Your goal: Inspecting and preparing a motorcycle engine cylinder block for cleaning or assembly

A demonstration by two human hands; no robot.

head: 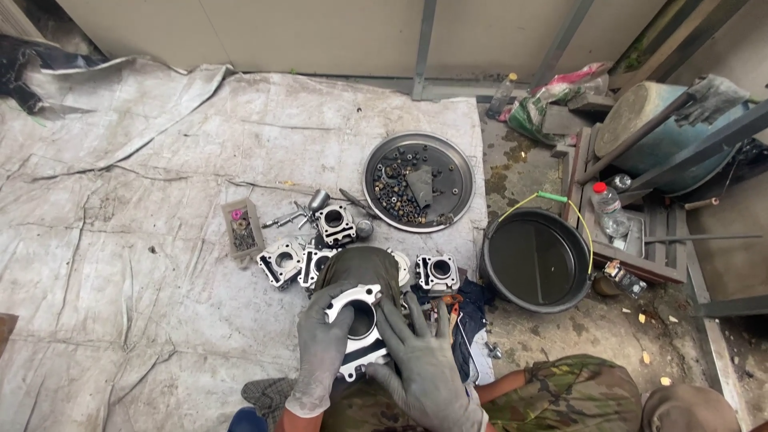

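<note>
I hold a silver engine cylinder block (pixel 360 318) with a round bore over my lap. My left hand (pixel 322 348), in a grey glove, grips its left side. My right hand (pixel 422 364), also gloved, lies flat on its right side with fingers spread. Just beyond it a dark olive cloth (pixel 360 267) covers something. Several more cylinder blocks (pixel 280 262) (pixel 436 272) (pixel 334 222) lie on the grey tarp (pixel 160 240).
A round metal tray (pixel 460 164) holds several small dark parts and a rag. A small box (pixel 242 228) of bits sits to the left. A black basin (pixel 538 260) of dark liquid stands right, near plastic bottles (pixel 608 208), a drum (pixel 656 132) and wooden crates.
</note>
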